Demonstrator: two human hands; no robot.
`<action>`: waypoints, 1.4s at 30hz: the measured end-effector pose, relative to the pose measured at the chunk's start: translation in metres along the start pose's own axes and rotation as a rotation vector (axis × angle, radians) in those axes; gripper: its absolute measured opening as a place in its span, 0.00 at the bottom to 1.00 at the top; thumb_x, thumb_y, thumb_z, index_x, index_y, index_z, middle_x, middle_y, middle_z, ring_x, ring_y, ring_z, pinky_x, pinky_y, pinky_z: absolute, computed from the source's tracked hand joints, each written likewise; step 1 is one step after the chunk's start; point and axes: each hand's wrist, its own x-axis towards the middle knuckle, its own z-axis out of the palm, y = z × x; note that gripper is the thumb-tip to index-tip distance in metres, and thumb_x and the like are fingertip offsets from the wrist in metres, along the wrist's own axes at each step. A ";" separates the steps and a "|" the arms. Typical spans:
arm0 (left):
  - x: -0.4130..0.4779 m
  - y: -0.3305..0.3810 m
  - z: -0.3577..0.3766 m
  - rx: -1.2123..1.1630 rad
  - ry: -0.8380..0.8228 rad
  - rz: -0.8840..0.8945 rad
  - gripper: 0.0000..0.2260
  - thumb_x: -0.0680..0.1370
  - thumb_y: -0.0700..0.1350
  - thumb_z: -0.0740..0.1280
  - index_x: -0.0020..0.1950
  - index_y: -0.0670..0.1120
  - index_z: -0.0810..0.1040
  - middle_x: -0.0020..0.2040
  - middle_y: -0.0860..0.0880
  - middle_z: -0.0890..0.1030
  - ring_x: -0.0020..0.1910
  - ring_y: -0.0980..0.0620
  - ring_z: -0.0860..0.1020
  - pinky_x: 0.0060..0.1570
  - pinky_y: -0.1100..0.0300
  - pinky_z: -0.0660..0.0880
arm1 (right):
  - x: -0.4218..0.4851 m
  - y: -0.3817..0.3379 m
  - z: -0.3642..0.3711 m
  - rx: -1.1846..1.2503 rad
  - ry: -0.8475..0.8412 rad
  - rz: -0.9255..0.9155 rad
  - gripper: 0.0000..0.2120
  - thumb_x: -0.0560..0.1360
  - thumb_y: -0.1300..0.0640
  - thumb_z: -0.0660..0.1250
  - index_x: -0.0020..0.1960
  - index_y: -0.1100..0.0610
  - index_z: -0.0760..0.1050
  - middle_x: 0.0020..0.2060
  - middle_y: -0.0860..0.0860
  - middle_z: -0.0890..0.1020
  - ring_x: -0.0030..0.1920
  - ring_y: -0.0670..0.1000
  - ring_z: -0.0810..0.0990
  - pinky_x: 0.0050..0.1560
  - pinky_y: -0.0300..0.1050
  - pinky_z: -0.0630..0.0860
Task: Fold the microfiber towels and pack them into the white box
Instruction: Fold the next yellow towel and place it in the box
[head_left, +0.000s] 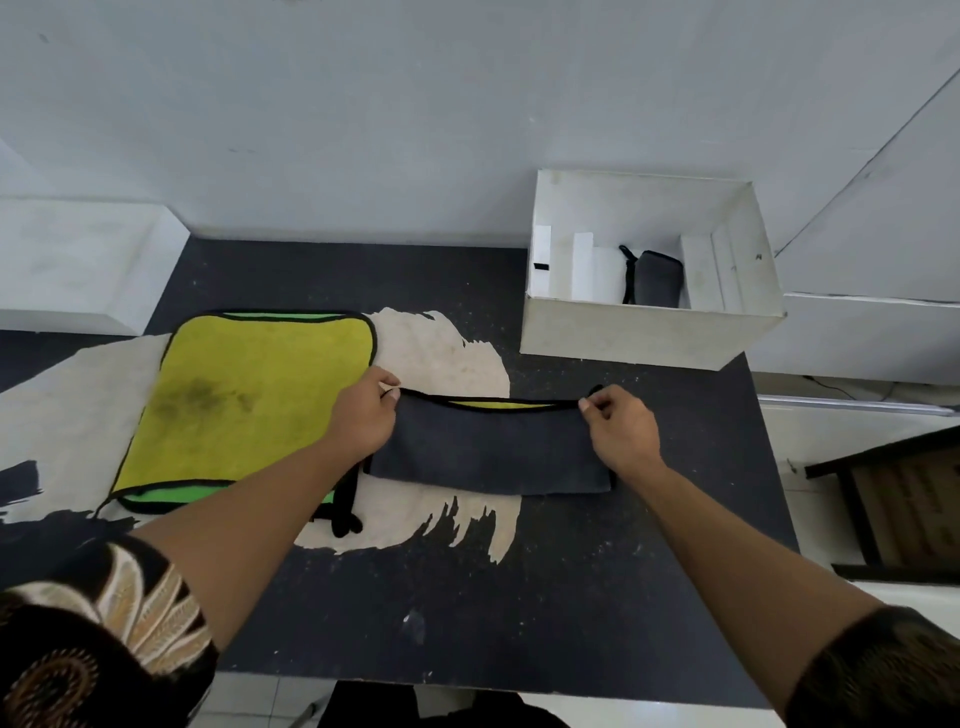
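Single head-worn wide-angle view — looking forward and down, close over the table (519, 597), wall behind

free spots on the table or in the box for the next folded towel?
Bare table near the front edge, below the grey towel that the left hand and right hand pinch. White box: floor left of the folded grey towel looks free. Crowded: left side, under the yellow towel.

Both forearms extend forward, bare below patterned short sleeves. Left hand (363, 415) closed in a pinch, thumb uppermost. Right hand (621, 423) likewise pinched, apparently thumb against forefinger; remaining fingers curled.
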 end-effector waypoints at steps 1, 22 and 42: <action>0.002 0.000 0.000 0.012 -0.008 -0.025 0.09 0.81 0.46 0.63 0.59 0.44 0.74 0.42 0.50 0.78 0.39 0.53 0.75 0.40 0.57 0.70 | 0.004 -0.001 0.000 0.003 0.002 0.014 0.07 0.79 0.49 0.66 0.51 0.52 0.76 0.36 0.43 0.76 0.41 0.48 0.76 0.37 0.42 0.68; -0.001 -0.007 0.004 0.256 -0.124 -0.107 0.09 0.80 0.43 0.65 0.52 0.37 0.77 0.48 0.41 0.80 0.49 0.43 0.78 0.45 0.54 0.72 | 0.024 0.000 0.004 -0.027 -0.004 0.181 0.09 0.79 0.55 0.66 0.58 0.53 0.77 0.50 0.52 0.81 0.52 0.55 0.80 0.44 0.42 0.70; -0.016 0.000 -0.025 0.265 -0.456 -0.228 0.16 0.75 0.37 0.71 0.60 0.35 0.74 0.58 0.39 0.78 0.57 0.42 0.77 0.59 0.49 0.76 | -0.011 0.000 -0.012 -0.096 -0.157 0.124 0.24 0.77 0.63 0.65 0.72 0.59 0.65 0.66 0.58 0.75 0.65 0.59 0.74 0.62 0.50 0.73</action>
